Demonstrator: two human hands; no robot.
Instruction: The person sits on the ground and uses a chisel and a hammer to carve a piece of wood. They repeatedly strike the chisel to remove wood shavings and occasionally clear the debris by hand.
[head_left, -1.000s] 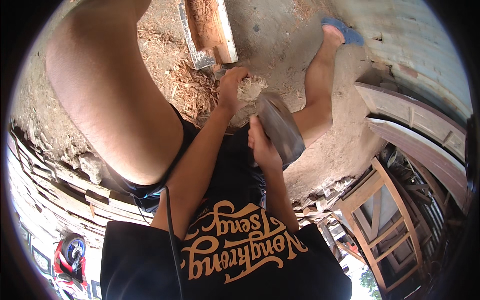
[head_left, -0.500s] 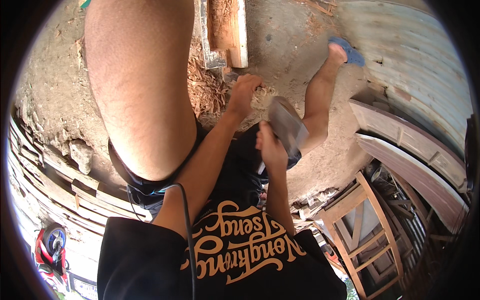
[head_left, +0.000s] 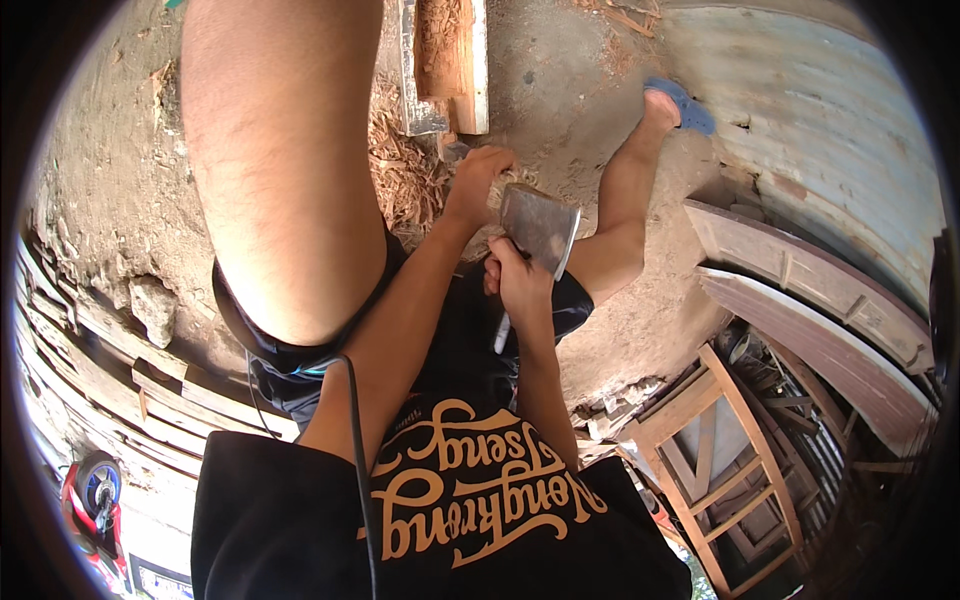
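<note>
My left hand (head_left: 480, 180) is closed low over the ground. From its fingers a dark metal end (head_left: 456, 151) pokes out beside the near end of a hollowed wooden trough (head_left: 478, 75); it looks like a chisel, most of it hidden by the hand. My right hand (head_left: 520, 275) grips the handle of a broad-bladed cleaver (head_left: 540, 225). The cleaver's grey blade stands just right of my left hand, its bright edge facing right and away from that hand. The light butt of the handle shows below my right fist.
Reddish wood shavings (head_left: 405, 170) heap left of the trough. My bent knee (head_left: 285, 200) rises close on the left. At right, a corrugated metal sheet (head_left: 800, 110), wooden panels (head_left: 800, 280) and a wooden frame (head_left: 745, 480) lean or stand. A black cable (head_left: 362, 440) runs along my left arm.
The cleaver has swung left and turned, so its flat face shows, closer to my left hand. My right hand has moved slightly left with it. My left hand stays by the trough's end.
</note>
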